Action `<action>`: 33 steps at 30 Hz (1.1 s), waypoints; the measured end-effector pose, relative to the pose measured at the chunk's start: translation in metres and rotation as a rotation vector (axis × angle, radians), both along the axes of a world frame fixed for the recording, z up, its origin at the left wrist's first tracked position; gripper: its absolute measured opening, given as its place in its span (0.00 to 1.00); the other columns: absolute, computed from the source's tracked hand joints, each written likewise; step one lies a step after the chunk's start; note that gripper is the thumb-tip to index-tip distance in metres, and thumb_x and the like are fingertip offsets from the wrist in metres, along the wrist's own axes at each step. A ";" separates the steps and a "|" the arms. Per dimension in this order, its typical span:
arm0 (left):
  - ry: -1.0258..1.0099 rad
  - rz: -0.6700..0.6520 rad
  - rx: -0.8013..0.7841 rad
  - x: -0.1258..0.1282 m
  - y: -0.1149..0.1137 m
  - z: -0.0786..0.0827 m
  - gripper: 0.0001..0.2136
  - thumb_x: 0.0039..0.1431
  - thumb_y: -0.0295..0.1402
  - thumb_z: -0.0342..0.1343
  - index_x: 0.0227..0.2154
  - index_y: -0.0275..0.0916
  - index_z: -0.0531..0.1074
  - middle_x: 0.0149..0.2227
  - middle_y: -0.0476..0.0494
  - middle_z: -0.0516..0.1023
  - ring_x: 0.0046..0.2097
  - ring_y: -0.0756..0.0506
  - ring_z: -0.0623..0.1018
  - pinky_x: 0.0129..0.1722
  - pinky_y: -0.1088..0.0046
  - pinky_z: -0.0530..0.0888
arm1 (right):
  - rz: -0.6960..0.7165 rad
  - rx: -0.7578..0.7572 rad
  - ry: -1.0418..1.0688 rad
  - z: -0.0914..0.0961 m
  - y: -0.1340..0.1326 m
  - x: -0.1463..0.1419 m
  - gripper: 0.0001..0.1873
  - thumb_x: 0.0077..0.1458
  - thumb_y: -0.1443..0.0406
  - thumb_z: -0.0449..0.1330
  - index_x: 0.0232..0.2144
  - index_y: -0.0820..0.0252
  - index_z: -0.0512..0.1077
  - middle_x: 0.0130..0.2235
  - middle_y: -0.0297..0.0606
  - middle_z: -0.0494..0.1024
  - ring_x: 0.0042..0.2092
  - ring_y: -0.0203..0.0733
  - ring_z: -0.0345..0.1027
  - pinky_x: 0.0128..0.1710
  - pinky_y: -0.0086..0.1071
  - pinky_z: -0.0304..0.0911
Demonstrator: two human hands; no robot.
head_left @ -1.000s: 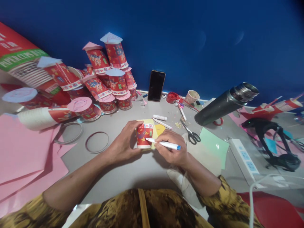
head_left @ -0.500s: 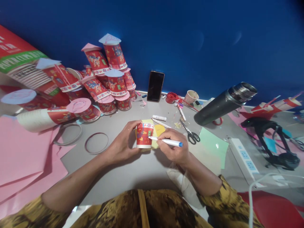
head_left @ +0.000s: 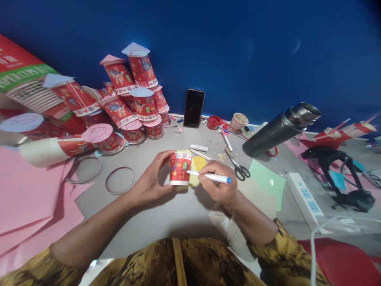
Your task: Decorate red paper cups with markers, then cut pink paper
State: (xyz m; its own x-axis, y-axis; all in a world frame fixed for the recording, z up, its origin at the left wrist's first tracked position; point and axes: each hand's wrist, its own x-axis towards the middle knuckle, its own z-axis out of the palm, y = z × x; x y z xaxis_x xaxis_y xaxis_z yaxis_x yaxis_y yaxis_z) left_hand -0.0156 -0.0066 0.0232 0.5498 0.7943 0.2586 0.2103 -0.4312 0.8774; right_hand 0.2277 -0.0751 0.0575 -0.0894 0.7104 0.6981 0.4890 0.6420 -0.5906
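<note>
My left hand [head_left: 154,177] is closed round the left side of a red printed paper cup [head_left: 179,171], thumb near its lower edge and fingers behind the upper edge. My right hand [head_left: 218,183] grips a white marker [head_left: 216,177] with a blue end, like a pen. The marker's tip points left and is at the cup's right side; whether it touches cannot be made out. Behind the cup lie yellow paper pieces [head_left: 199,163]. A capped white marker [head_left: 199,148] and a pair of black-handled scissors [head_left: 239,169] rest just beyond my right hand.
Stacked red cups with paper tops [head_left: 145,107] stand at left, near pink paper sheets [head_left: 29,182] and tape rings [head_left: 120,180]. A phone [head_left: 194,108] leans on the blue wall. At right are a dark flask [head_left: 268,135], green paper [head_left: 266,182] and a power strip [head_left: 305,200].
The cup has turned slightly in my left hand, its green patch now a little further left. The marker has shifted slightly right.
</note>
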 end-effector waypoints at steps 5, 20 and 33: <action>-0.007 0.000 0.004 0.001 0.000 0.002 0.37 0.55 0.36 0.70 0.67 0.42 0.64 0.67 0.30 0.74 0.68 0.30 0.77 0.71 0.43 0.74 | 0.035 0.012 -0.007 0.002 0.000 0.000 0.05 0.64 0.69 0.63 0.35 0.54 0.76 0.29 0.35 0.83 0.28 0.40 0.76 0.31 0.34 0.72; 0.021 0.001 0.050 -0.001 0.001 -0.001 0.36 0.59 0.37 0.68 0.68 0.41 0.62 0.67 0.30 0.72 0.69 0.31 0.76 0.72 0.45 0.73 | 0.110 0.025 0.032 0.001 -0.001 -0.003 0.06 0.63 0.70 0.64 0.35 0.55 0.75 0.27 0.33 0.80 0.27 0.39 0.73 0.29 0.33 0.67; 0.112 0.025 0.292 -0.001 0.002 -0.011 0.38 0.60 0.36 0.69 0.70 0.44 0.60 0.67 0.32 0.71 0.68 0.30 0.75 0.69 0.45 0.76 | 0.137 0.050 -0.072 -0.009 -0.004 -0.012 0.04 0.66 0.68 0.64 0.37 0.54 0.76 0.29 0.36 0.83 0.29 0.41 0.76 0.32 0.35 0.71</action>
